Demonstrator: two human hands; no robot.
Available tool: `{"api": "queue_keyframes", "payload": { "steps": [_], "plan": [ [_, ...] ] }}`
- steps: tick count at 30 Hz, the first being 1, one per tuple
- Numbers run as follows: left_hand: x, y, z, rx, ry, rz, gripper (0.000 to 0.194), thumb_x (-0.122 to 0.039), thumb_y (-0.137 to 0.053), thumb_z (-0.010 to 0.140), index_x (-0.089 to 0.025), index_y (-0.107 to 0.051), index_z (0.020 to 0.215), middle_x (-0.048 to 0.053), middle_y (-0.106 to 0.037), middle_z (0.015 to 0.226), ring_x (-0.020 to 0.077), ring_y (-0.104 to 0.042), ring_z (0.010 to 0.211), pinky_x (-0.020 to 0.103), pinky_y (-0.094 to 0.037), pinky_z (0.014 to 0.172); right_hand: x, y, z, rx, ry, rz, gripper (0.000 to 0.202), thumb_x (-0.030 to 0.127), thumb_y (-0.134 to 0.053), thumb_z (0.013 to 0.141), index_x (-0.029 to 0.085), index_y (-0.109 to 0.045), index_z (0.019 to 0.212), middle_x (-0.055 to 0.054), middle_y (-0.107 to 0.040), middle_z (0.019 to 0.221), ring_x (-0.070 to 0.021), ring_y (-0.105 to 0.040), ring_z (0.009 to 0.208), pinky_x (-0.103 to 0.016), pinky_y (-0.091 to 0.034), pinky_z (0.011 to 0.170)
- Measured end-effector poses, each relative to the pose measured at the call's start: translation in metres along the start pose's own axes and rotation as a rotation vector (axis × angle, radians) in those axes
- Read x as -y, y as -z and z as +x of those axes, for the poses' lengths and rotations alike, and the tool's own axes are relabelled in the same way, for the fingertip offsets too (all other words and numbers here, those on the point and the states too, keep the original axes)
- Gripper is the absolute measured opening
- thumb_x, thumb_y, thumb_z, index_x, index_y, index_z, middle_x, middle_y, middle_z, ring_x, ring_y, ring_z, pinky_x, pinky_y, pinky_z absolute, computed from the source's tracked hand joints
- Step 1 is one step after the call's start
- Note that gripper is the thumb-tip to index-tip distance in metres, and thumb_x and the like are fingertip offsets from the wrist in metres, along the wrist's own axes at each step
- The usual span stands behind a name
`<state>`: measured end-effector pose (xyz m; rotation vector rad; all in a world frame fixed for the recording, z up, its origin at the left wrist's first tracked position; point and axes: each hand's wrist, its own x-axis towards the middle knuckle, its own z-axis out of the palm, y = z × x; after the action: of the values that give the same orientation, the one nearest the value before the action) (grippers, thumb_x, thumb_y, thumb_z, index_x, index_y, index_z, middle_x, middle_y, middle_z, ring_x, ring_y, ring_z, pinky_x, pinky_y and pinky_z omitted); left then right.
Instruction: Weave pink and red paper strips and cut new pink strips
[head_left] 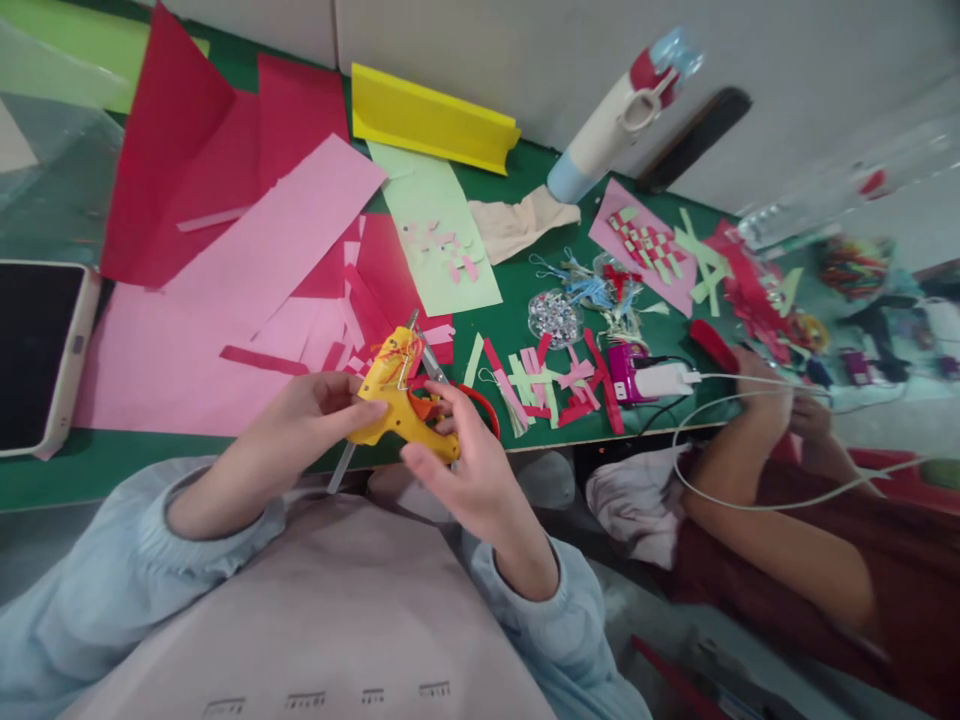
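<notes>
Behind, a pale wall; below it, a green counter (142,465) strewn with coloured paper. In the left hand (322,405), nearly closed, thumb against its body: a yellow plastic glue gun (382,395), above the counter's near edge, nozzle toward one o'clock, translucent stick (341,468) out toward seven. At its handle and orange trigger, the right hand (469,450), loosely curled around. Just beyond, partly hidden by gun and fingers, silver scissors with red-orange handles (480,398).

From the gun outward: at three o'clock, loose red, pink and green paper strips (536,385), then a purple-and-white plug block (634,378); farther that way, another person's hands (776,395). At two, a clear container of small beads (555,318) and, beyond, a pink sheet with red-green weaving (652,250). Between one and two, a white-and-blue bottle (611,130). At one, a pale green sheet with pink scraps (439,250); at twelve, a folded yellow paper (435,120). At ten, large pink sheets (217,280); at nine, a dark-screened phone (37,350).
</notes>
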<state>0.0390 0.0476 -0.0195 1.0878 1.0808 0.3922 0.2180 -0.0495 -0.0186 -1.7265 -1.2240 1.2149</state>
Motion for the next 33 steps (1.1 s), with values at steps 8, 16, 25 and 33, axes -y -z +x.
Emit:
{"api": "queue_keyframes", "payload": {
  "steps": [8, 16, 25, 33],
  "plan": [
    [-0.003, 0.001, 0.0, -0.02, -0.148, 0.29, 0.037, -0.056, -0.067, 0.083, -0.02, -0.072, 0.081, 0.005, -0.078, 0.076, 0.0202, -0.069, 0.065, 0.03, -0.054, 0.055, -0.004, -0.005, -0.001, -0.213, 0.105, -0.118, 0.033, 0.032, -0.073, 0.084, 0.026, -0.063, 0.116, -0.01, -0.066, 0.114, -0.0278, -0.062, 0.107, -0.043, -0.05, 0.095],
    [0.007, 0.02, -0.001, -0.292, -0.51, 0.914, 0.029, -0.045, -0.056, 0.093, -0.02, -0.07, 0.085, 0.008, -0.076, 0.081, 0.0247, -0.068, 0.073, 0.037, -0.053, 0.066, -0.029, 0.013, -0.01, -0.085, -0.121, 0.404, 0.035, 0.051, -0.071, 0.084, 0.021, -0.059, 0.096, -0.001, -0.056, 0.078, -0.0117, -0.048, 0.063, -0.024, -0.038, 0.054],
    [0.028, 0.005, 0.01, -0.209, -0.767, 1.321, 0.024, -0.039, -0.066, 0.091, -0.015, -0.067, 0.096, 0.014, -0.069, 0.095, 0.0332, -0.065, 0.092, 0.048, -0.051, 0.088, -0.027, 0.009, -0.02, 0.002, -0.136, 0.796, 0.052, 0.07, -0.063, 0.085, 0.02, -0.051, 0.081, 0.001, -0.046, 0.076, -0.0069, -0.035, 0.055, -0.021, -0.025, 0.047],
    [0.032, -0.002, 0.013, -0.233, -0.694, 1.373, 0.025, -0.039, -0.061, 0.094, -0.014, -0.064, 0.098, 0.016, -0.067, 0.096, 0.0354, -0.064, 0.096, 0.047, -0.05, 0.087, -0.044, 0.017, -0.021, 0.18, -0.154, 1.018, 0.063, 0.08, -0.069, 0.074, 0.02, -0.048, 0.077, 0.005, -0.042, 0.071, -0.0028, -0.022, 0.044, -0.017, -0.016, 0.035]
  ]
}}
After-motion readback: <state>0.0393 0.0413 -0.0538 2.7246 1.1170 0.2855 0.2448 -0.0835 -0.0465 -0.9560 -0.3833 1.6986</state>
